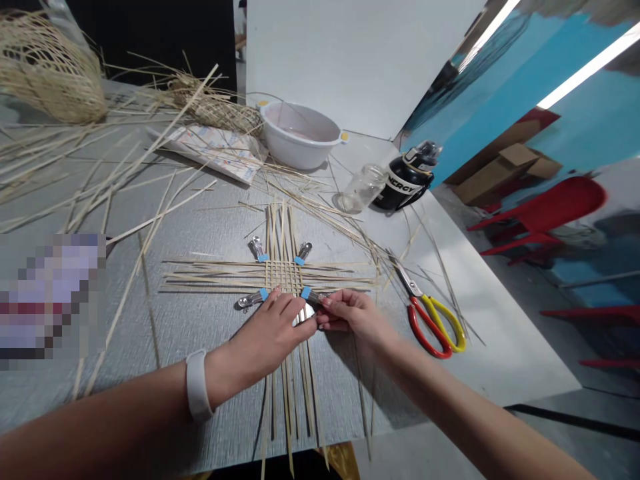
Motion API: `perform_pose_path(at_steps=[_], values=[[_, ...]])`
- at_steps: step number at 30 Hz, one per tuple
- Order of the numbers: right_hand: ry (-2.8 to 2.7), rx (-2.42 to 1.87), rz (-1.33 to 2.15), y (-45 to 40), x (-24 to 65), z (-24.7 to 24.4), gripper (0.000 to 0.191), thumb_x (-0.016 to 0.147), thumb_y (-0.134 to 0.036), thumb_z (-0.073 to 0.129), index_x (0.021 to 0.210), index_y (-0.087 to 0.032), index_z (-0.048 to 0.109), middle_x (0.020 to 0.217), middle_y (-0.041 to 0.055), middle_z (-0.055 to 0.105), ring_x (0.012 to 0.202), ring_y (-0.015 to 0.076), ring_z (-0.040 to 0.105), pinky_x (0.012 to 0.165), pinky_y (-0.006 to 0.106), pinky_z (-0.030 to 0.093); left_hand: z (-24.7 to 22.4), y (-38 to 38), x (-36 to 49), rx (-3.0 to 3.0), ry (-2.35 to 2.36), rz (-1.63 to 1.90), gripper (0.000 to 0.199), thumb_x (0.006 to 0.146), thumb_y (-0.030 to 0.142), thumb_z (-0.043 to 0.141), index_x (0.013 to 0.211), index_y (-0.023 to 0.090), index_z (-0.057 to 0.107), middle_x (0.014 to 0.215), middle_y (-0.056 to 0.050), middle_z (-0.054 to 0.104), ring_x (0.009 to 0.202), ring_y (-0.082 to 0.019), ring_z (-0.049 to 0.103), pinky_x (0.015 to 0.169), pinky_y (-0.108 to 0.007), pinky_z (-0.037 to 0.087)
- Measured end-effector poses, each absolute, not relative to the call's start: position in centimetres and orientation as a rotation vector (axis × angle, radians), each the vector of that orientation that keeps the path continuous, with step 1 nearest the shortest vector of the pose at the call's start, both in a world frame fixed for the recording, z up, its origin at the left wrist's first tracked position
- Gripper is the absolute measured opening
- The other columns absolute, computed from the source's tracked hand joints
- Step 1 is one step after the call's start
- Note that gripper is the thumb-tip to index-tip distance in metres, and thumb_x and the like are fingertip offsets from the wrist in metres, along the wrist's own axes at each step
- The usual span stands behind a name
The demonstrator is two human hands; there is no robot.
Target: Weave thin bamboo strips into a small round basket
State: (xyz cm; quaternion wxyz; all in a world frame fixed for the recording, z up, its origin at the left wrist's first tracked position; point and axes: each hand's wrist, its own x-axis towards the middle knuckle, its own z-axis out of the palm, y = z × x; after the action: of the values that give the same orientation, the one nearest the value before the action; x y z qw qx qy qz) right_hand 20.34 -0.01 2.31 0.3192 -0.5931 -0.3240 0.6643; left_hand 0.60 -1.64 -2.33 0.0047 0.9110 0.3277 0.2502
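A small flat weave of bamboo strips [283, 272] lies on the table, its loose ends spreading out in a cross. Metal clips with blue tips grip its corners, such as the upper left clip [259, 249] and the lower left clip [253, 299]. My left hand [273, 327] rests over the weave's lower edge, fingers stretched forward and thumb apart towards the right. Beside it, my right hand [353, 313] pinches the handle end of the lower right clip [313, 295]. My fingers partly hide that clip's end and the strips under them.
Red-and-yellow-handled scissors [425, 303] lie to the right. Behind the weave stand a white basin [300, 137], a clear jar [363, 189] and a black bottle [407, 177]. Loose strips [120, 177] cover the left side near a woven basket [50, 67] and a packet [220, 150].
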Motion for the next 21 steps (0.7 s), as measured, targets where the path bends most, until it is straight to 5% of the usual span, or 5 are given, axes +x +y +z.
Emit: perform_pose_path(at_steps=[12, 16, 21], values=[[-0.980, -1.638, 1.725, 0.0, 19.9, 2.7, 0.037, 0.075, -0.050, 0.075, 0.075, -0.020, 0.055, 0.067, 0.0014, 0.068, 0.053, 0.0134, 0.063, 0.050, 0.027, 0.052, 0.3, -1.3, 0.1, 2.904, 0.997, 0.854, 0.022, 0.096, 0.031, 0.052, 0.103, 0.011, 0.057, 0.104, -0.014, 0.062, 0.103, -0.027, 0.056, 0.098, -0.049, 0.049], [-1.010, -1.587, 1.699, 0.2, 20.7, 2.7, 0.035, 0.078, -0.051, 0.071, 0.075, -0.019, 0.056, 0.065, 0.0033, 0.067, 0.051, 0.0143, 0.063, 0.046, 0.026, 0.049, 3.4, 0.3, -2.0, 2.859, 1.086, 1.028, 0.025, 0.091, 0.013, 0.051, 0.115, 0.010, 0.053, 0.117, -0.014, 0.060, 0.114, -0.026, 0.053, 0.107, -0.045, 0.043], [-0.908, -1.459, 1.732, 0.1, 21.7, 2.0, 0.025, 0.074, -0.038, 0.075, 0.083, -0.018, 0.061, 0.078, 0.0078, 0.071, 0.065, 0.0162, 0.067, 0.056, 0.028, 0.051, 5.4, 2.0, -5.9, 2.862, 1.069, 0.342, 0.064, 0.073, 0.007, 0.059, 0.134, 0.020, 0.049, 0.155, -0.013, 0.037, 0.146, -0.033, 0.028, 0.119, -0.057, 0.023]])
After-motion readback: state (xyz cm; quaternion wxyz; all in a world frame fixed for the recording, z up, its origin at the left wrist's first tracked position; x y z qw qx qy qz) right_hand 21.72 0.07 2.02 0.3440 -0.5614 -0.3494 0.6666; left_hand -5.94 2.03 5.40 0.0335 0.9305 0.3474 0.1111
